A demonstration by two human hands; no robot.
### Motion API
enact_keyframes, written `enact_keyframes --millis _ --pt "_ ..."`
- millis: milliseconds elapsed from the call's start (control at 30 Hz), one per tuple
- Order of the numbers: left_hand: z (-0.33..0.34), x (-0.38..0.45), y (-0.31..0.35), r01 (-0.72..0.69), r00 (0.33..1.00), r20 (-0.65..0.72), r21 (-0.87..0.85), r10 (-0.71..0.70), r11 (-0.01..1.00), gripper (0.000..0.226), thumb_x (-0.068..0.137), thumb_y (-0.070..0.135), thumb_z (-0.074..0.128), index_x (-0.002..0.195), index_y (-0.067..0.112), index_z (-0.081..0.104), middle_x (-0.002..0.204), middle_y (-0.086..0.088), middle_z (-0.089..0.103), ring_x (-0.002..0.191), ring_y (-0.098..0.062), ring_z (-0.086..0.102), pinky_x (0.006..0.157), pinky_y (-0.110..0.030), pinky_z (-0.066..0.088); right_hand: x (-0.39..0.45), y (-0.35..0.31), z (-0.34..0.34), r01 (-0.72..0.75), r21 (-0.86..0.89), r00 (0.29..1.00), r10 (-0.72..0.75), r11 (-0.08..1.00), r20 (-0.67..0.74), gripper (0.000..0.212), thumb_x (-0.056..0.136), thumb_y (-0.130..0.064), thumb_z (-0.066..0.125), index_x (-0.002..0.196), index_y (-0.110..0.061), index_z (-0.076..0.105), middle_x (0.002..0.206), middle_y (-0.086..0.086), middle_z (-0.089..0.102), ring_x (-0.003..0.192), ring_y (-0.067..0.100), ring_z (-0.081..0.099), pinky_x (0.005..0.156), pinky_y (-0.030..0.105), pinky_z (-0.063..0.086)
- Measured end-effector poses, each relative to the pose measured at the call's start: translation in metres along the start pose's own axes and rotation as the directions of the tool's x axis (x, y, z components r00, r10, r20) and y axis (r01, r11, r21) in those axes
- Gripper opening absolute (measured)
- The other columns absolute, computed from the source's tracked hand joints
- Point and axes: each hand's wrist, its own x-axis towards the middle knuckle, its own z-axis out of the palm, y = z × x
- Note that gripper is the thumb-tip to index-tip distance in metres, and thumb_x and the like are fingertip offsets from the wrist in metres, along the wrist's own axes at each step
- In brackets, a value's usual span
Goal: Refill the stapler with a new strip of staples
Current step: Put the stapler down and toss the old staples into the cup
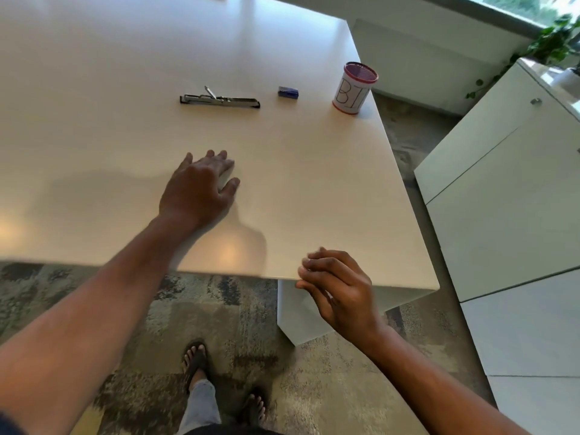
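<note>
A stapler point(219, 100) lies flat and swung wide open on the white table point(94, 89), its metal staple channel exposed. To its right sits a small blue staple box point(287, 92). My left hand point(201, 186) hovers over the table well short of the stapler, fingers spread and empty. My right hand point(337, 290) hangs at the table's near edge, fingers loosely curled, holding nothing.
A white cup with a red rim and hand-drawn letters point(354, 87) stands near the table's right edge. White cabinets point(502, 199) stand to the right, with a plant point(552, 39) at the far corner. Patterned carpet and my feet in sandals lie below.
</note>
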Motion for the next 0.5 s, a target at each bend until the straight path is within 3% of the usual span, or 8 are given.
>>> enact_keyframes --millis 133,333,500 --pt "-0.0015 0.0026 0.0000 -0.006 1.000 -0.017 0.009 0.006 1.000 0.047 0.097 0.035 0.058 0.140 0.017 0.060 0.155 -0.002 0.053 0.148 -0.017 0.043 0.129 -0.045 0.017 -0.0043 -0.0011 0.0069 -0.014 0.061 0.998 0.018 0.998 -0.058 0.008 0.086 -0.005 0.086 0.091 -0.002 0.082 0.096 0.010 0.078 0.100 0.024 0.071 0.097 0.044 0.059" --pt "0.0005 0.0011 -0.0015 -0.011 1.000 -0.028 0.008 0.011 1.000 0.047 0.096 0.035 0.058 0.139 0.016 0.061 0.154 -0.003 0.054 0.147 -0.018 0.046 0.129 -0.045 0.018 -0.0064 -0.0014 0.0079 0.007 0.010 0.999 -0.007 1.000 -0.040 0.007 0.090 -0.007 0.081 0.090 -0.001 0.079 0.096 0.012 0.076 0.099 0.026 0.071 0.098 0.043 0.059" --pt "0.0010 0.0012 -0.0040 -0.006 1.000 -0.020 -0.009 0.006 1.000 0.048 0.097 0.036 0.057 0.140 0.015 0.060 0.155 -0.002 0.053 0.148 -0.019 0.043 0.127 -0.044 0.021 0.0001 -0.0081 0.0045 -0.024 -0.073 1.000 0.024 0.997 0.009 0.010 0.098 -0.014 0.075 0.092 -0.006 0.076 0.096 0.007 0.073 0.096 0.027 0.069 0.087 0.039 0.058"
